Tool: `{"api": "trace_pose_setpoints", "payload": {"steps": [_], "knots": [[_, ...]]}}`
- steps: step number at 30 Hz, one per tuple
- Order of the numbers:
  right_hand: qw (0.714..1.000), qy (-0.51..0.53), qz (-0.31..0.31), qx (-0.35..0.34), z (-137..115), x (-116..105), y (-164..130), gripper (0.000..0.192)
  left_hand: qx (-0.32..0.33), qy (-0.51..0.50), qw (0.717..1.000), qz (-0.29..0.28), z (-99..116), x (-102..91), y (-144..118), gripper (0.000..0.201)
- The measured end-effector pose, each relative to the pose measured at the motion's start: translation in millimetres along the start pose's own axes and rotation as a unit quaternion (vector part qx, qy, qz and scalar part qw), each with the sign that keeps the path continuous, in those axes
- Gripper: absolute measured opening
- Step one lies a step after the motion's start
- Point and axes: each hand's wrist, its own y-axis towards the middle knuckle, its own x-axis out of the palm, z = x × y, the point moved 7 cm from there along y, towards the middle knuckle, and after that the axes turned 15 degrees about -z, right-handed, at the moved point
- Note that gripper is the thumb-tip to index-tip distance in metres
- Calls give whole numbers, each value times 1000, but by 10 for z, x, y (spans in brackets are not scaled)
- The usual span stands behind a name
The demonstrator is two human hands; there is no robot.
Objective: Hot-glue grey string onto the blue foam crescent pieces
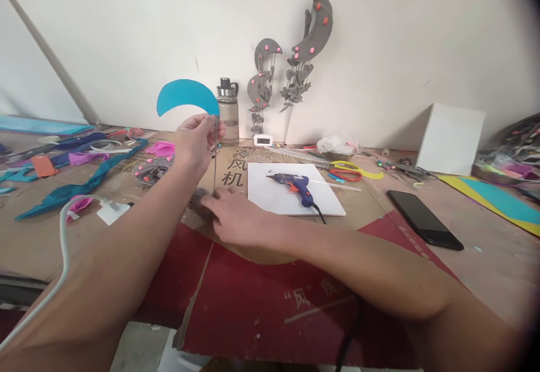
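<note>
My left hand [196, 138] is raised over the table, pinching the tip of a blue paper crescent [185, 93]. From the same pinch a strand of grey yarn [215, 164] runs straight down. Low on the cardboard, my right hand [240, 217] has its fingers at the strand's lower end, beside a ball of grey yarn [199, 206]; the hand partly covers the ball. A blue glue gun [293, 185] lies on a white board [265, 200] just beyond my right hand. Behind my left hand is a grey piece with pink dots [147, 172].
A bottle [228, 116] and small digital clock [262, 140] stand by the wall, under hanging grey crescent ornaments [314, 34]. Scissors [343, 172] lie behind the board. A phone [424, 220] is at right. Blue fabric [84, 183] and a white cable [64, 237] are at left.
</note>
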Motion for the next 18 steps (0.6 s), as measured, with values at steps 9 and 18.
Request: {"api": "trace_pose_setpoints", "payload": {"steps": [9, 18], "knots": [[995, 52, 84, -15, -129, -228, -920, 36, -83, -56, 994, -36, -84, 339, -168, 8], [916, 13, 136, 378, 1501, -349, -1292, 40, -174, -67, 976, -116, -458, 781, -539, 13]]}}
